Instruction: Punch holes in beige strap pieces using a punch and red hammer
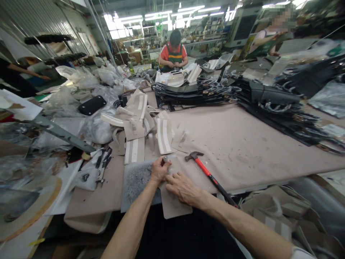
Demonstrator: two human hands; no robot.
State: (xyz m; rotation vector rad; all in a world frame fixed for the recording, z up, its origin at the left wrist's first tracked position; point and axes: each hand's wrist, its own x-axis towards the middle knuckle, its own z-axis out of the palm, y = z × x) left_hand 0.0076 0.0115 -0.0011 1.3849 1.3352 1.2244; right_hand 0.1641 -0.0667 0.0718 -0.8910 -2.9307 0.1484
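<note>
Beige card panel [175, 205], six o'clock on surface [242, 144]: right hand [183, 187] flat, pinning; left hand [159, 169] fingers apparently pinching its top edge.

red-handled hammer [208, 174], white-striped beige pieces [164, 136]

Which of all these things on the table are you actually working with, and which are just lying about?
In hand:
left hand
right hand
flat beige cut-out panel
grey metal plate

Lying about:
red-handled claw hammer
beige pieces with white strips
stacked black bag parts
clear plastic bags
</note>
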